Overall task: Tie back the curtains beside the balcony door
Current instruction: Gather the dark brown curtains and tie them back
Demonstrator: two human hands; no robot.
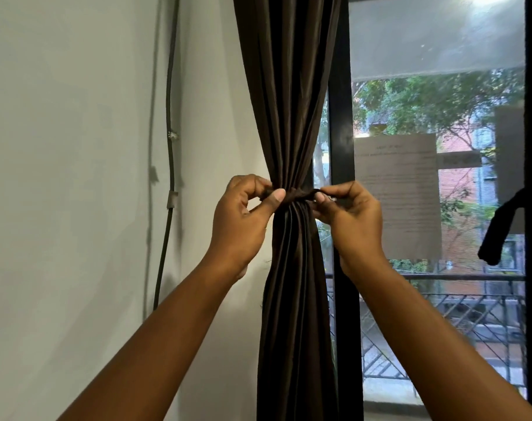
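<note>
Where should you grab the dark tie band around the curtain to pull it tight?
Probably by its two free ends. The tie band circles the bunched curtain, ends sticking out sideways. The left hand pinches one end from the wall side, the right hand the other from the glass side.

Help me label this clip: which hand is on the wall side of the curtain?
The left hand, pinching the tie there; the right hand pinches it on the window side.

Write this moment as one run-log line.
left hand: pinches tie band | right hand: pinches band | curtain: gathered, cinched | knot: unclear
</note>
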